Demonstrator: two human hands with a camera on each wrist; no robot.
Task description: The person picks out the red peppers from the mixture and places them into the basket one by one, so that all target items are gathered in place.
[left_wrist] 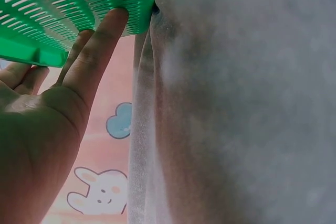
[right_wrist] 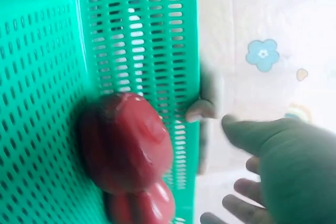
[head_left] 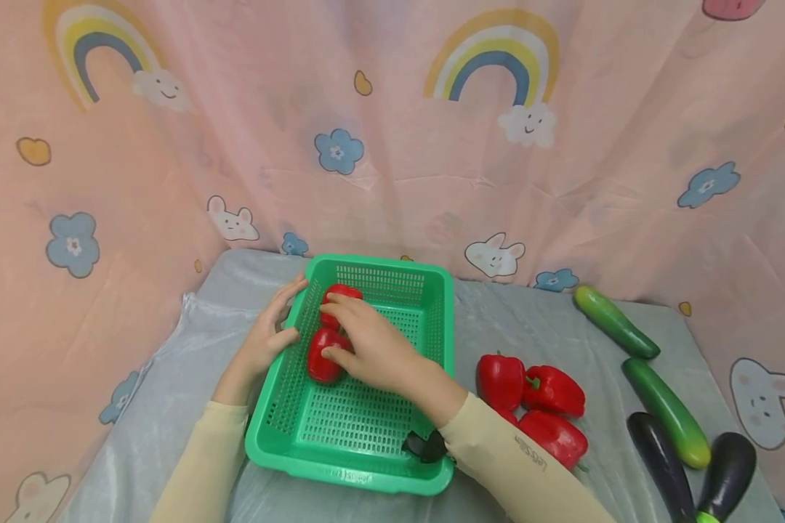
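Observation:
Two red bell peppers lie one behind the other along the left side of a green plastic basket [head_left: 353, 476]. The nearer bell pepper [head_left: 324, 363] and the farther bell pepper [head_left: 342, 291] are partly covered by my right hand [head_left: 376, 345] in the head view. From the right wrist, that hand shows spread fingers, apart from the peppers, with nothing in its grasp. My left hand [head_left: 264, 341] rests along the basket's left side, its fairly straight fingers [left_wrist: 97, 51] against the slotted outer wall and its thumb at the rim.
Right of the basket sit several more red bell peppers [head_left: 552, 392], one partly behind my right sleeve. Farther right lie two green cucumber-like vegetables [head_left: 667, 410] and two dark eggplants [head_left: 729, 472]. A black object [head_left: 425, 446] shows at my right wrist. A pink patterned curtain [head_left: 399, 181] hangs behind the grey cloth.

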